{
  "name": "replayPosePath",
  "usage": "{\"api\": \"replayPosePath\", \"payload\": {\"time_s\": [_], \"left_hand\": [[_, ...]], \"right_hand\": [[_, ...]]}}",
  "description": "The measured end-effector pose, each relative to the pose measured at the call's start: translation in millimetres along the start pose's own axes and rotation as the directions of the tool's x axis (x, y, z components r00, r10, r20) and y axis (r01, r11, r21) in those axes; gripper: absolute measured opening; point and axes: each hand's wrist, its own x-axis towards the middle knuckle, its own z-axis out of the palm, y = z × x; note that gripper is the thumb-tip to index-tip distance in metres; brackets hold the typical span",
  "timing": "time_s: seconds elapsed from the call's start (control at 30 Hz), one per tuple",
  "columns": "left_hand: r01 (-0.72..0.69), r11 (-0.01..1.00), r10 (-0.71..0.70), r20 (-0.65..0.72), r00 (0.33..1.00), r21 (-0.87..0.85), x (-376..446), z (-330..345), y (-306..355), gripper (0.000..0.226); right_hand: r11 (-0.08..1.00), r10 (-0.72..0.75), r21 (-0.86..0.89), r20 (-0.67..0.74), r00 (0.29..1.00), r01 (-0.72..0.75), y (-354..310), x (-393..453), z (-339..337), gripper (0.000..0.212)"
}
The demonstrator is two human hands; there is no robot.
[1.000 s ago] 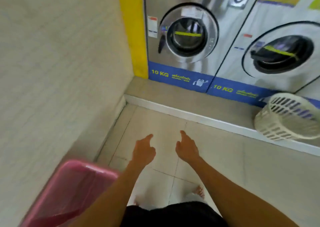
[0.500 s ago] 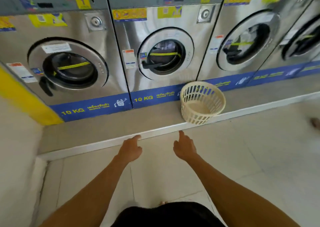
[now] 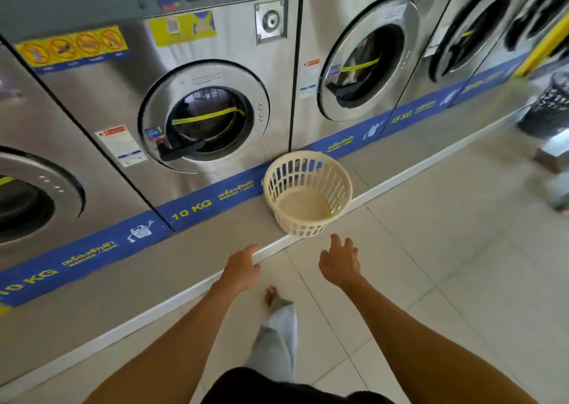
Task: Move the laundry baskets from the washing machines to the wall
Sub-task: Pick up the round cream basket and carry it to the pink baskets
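Observation:
A round cream laundry basket with slotted sides stands empty on the raised grey step, tilted slightly over the step's white edge, in front of the steel washing machines. My right hand is stretched out just below the basket with its fingers spread and nothing in it. My left hand hovers beside it over the step's edge, loosely curled and empty. Neither hand touches the basket.
A dark slotted basket, blurred, stands at the far right by the machines. Pale floor tiles stretch to the right. My leg and bare foot are stepping forward below the hands.
The view has swung right from the wall and the pink basket to face the machines. The cream basket is now closer, and my right hand has opened its fingers toward it.

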Motion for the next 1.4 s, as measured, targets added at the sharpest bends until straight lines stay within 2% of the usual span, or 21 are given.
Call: {"api": "replayPosePath", "payload": {"time_s": [0.2,0.33,0.47,0.6,0.73,0.93,1.17,1.3,1.4], "left_hand": [[0.033,0.999,-0.031,0.096,0.995,-0.020,91.4,-22.3,29.4,0.060],[0.022,0.999,-0.025,0.132,0.991,0.031,147.2,-49.9,42.1,0.059],[-0.001,0.997,-0.008,0.126,0.992,0.071,193.5,-78.2,57.9,0.060],[0.004,0.999,-0.009,0.122,0.992,0.043,226.9,-94.3,69.9,0.062],[0.036,0.999,-0.035,0.120,0.992,-0.010,243.7,-93.4,80.2,0.060],[0.175,0.974,-0.174,0.022,0.985,-0.145,253.6,-72.8,85.2,0.055],[0.380,0.892,-0.402,-0.042,0.915,-0.245,288.8,-28.4,93.1,0.073],[0.394,0.867,-0.429,-0.055,0.901,-0.306,334.0,15.0,87.5,0.068],[0.419,0.850,-0.444,-0.005,0.896,-0.320,368.6,48.5,77.9,0.072]], "right_hand": [[0.996,0.093,-0.008,0.050,0.994,-0.093,-16.1,91.6,-26.1,0.052],[0.992,0.122,0.006,0.068,0.990,-0.122,-28.5,139.9,-43.5,0.052],[0.990,0.142,0.004,0.090,0.986,-0.142,-35.4,173.8,-55.8,0.050],[0.987,0.161,-0.017,0.118,0.980,-0.160,-40.3,204.1,-60.2,0.052],[0.992,0.120,-0.052,0.161,0.980,-0.113,-45.4,235.5,-62.7,0.057],[0.993,0.057,-0.111,0.250,0.967,-0.030,-37.2,292.7,-68.9,0.064],[0.991,0.016,-0.130,0.294,0.956,0.023,-19.6,381.5,-63.8,0.057],[0.993,0.029,-0.119,0.343,0.939,0.012,-6.6,442.4,-29.3,0.055],[0.979,0.058,-0.204,0.299,0.953,0.005,4.0,478.7,-6.5,0.061]]}}
